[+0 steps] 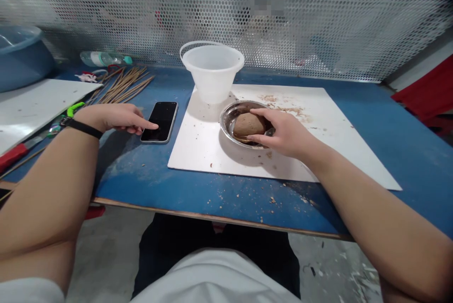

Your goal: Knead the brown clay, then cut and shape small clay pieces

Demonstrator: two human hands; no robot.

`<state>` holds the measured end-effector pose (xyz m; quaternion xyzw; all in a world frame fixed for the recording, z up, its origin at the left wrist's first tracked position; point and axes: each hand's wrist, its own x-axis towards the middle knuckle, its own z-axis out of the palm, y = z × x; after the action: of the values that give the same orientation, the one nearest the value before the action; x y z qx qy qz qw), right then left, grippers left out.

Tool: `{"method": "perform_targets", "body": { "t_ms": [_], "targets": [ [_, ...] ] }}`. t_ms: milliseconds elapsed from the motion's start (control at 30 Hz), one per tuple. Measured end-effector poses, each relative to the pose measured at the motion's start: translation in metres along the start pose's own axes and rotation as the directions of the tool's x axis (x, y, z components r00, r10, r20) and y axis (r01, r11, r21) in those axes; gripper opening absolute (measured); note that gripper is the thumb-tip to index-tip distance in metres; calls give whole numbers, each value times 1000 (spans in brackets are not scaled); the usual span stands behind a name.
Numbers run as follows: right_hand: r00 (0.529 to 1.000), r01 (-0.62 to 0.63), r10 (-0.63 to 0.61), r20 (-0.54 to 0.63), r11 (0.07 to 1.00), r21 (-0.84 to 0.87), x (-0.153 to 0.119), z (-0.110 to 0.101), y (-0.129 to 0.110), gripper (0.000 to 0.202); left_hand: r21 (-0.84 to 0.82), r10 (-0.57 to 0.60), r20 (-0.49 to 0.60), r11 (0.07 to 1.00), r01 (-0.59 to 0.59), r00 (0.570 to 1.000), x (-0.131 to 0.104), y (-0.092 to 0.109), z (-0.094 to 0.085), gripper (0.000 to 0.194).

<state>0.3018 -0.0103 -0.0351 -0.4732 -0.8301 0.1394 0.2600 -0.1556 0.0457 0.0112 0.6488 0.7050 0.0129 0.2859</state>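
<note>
No readable text, label, brand, number or sign shows anywhere in the head view.

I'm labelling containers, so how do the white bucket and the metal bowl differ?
The bucket is white and matte, the bowl silvery and shiny. The bucket is deep with a handle; the bowl is shallow without one. The bucket looks empty, while the bowl holds a brown lump. Both are round and open-topped.

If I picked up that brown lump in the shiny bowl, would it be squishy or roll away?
The brown lump looks like clay, so it may be dense and heavy for its size. It seems to hold its shape between the right hand's fingers and thumb, so probably not floppy. Its rounded top hints it could rock, but the metal bowl's sides should stop it rolling far.
</note>
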Motion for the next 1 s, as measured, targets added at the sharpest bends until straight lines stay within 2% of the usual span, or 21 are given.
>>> {"method": "perform_targets", "body": {
  "t_ms": [33, 100, 200, 400, 533, 667, 833, 1000],
  "targets": [
    [1000, 2, -2, 1, 1000, 0, 0, 0, 0, 70, 30, -27, 100, 999, 24, 995, 1, -2, -1, 57],
    [1000, 4, -4, 0, 1000, -2, 0, 0, -1, 70, 83, -70, 209, 995, 53, 975, 2, -4, -2, 60],
    [1000, 3, -3, -2, 1000, -7, 0, 0, -1, 71, 53, -74, 170, 996, 66, 983, 1, -4, -1, 62],
    [1000, -6, 6, 0, 1000, -11, 0, -1, -1, 71, -108, -167, 84, 979, 176, 982, -2, 0, 7, 60],
    [1000, -10, 10, -1, 1000, 2, -1, -1, 0, 69, -175, -166, 13, 970, 166, 986, -3, -1, 8, 53],
    [1000, -4, 4, 0, 1000, -1, -1, -1, 0, 68, -232, -131, -82, 966, 109, 988, -5, -1, 8, 49],
    [1000, -10, 10, 6, 1000, -8, -1, -2, -1, 67, -157, -53, -28, 986, 48, 998, -11, 4, 9, 54],
    [1000, -7, 7, 2, 1000, -10, -1, -1, -1, 67, -71, -38, 36, 997, 41, 999, -20, 15, 13, 52]
  ]
}}
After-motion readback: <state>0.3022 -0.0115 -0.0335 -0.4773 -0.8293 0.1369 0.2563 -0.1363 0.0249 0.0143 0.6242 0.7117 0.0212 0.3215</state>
